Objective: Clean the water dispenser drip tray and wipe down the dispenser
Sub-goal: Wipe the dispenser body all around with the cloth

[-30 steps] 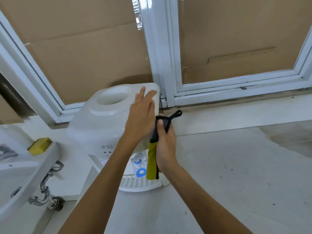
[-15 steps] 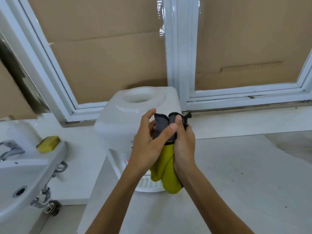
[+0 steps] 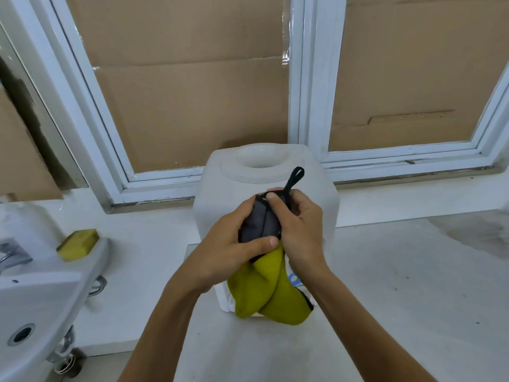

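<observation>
A white tabletop water dispenser [image 3: 220, 199] stands on a white counter below the window, its round top opening empty. In front of it both hands hold a yellow and grey cloth [image 3: 264, 293] with a black hanging loop sticking up. My left hand [image 3: 231, 252] grips the bunched grey part from the left, thumb across it. Pinching the top of the cloth from the right is my right hand [image 3: 300, 230]. The yellow part hangs down and hides the taps and most of the drip tray; a bit of blue tap shows beside my right wrist.
A white washbasin [image 3: 41, 296] with a tap and a yellow sponge [image 3: 78, 244] on its rim sits at the left. White window frames [image 3: 300, 106] backed with cardboard rise behind the dispenser. The counter [image 3: 413, 285] stretches right, with stains at the far right.
My left hand left the dispenser's top and joined the right hand on the cloth. The cloth, first a narrow hanging strip, is now bunched between both hands. The camera shifted so the dispenser sits centred.
</observation>
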